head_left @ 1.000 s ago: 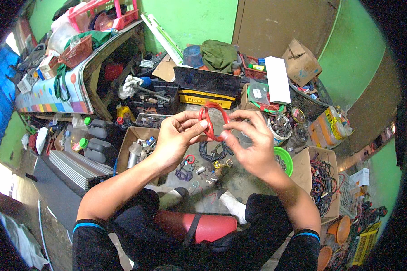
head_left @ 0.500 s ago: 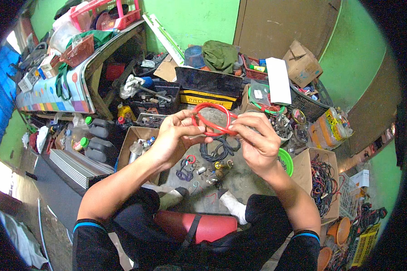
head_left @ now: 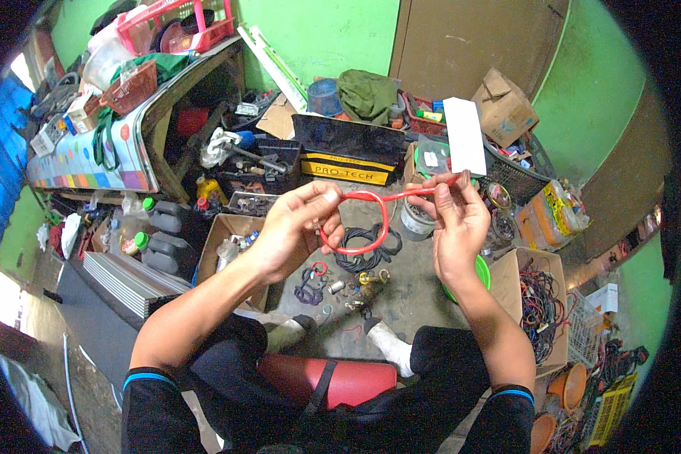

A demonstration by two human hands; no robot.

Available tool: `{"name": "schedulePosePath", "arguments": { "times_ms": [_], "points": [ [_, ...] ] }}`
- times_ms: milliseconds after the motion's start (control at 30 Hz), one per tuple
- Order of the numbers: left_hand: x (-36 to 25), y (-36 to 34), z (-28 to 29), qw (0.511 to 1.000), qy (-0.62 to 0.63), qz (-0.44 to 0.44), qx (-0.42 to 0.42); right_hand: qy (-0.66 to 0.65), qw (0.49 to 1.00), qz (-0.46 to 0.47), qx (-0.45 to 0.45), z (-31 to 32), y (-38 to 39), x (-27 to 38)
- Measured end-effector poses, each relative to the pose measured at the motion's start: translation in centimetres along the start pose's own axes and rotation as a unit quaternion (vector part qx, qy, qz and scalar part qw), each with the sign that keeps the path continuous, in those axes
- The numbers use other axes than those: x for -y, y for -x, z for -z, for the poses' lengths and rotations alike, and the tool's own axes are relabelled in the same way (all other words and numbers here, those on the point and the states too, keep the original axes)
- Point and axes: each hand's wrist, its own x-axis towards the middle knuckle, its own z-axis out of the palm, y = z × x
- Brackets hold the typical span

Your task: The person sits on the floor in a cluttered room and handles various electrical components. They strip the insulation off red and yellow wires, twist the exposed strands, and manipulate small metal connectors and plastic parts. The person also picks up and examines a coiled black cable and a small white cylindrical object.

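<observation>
Red cable (head_left: 387, 219) runs crosswise, looped left, straight end pointing upper right.

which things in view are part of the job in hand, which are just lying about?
In hand:
red cable, looped at the left hand, a straight stretch held by the right hand

Apparently just lying about:
dark cable coil on the floor
green basin
cardboard box of wires
dark jugs
</observation>
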Motion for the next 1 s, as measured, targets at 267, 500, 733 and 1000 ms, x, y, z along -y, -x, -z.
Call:
{"name": "schedulePosePath", "arguments": {
  "times_ms": [267,500,733,1000],
  "points": [
    [1.5,0.8,-1.2,0.958,-0.226,0.003,0.175,-0.037,0.988,-0.144,-0.035,0.8,-0.5,-0.2],
    [0.9,0.4,-0.9,0.983,-0.185,-0.015,0.009,0.122,0.932,-0.300,0.161,-0.2,0.6,-0.3],
    [1.0,0.0,-0.3,0.971,-0.213,-0.076,-0.074,0.354,0.874,-0.178,0.281,-0.3,1.7,2.1],
    [1.5,0.3,-0.6,0.962,-0.256,-0.080,-0.059,0.403,0.903,0.115,0.094,-0.8,0.9,2.6]
  ]
}}
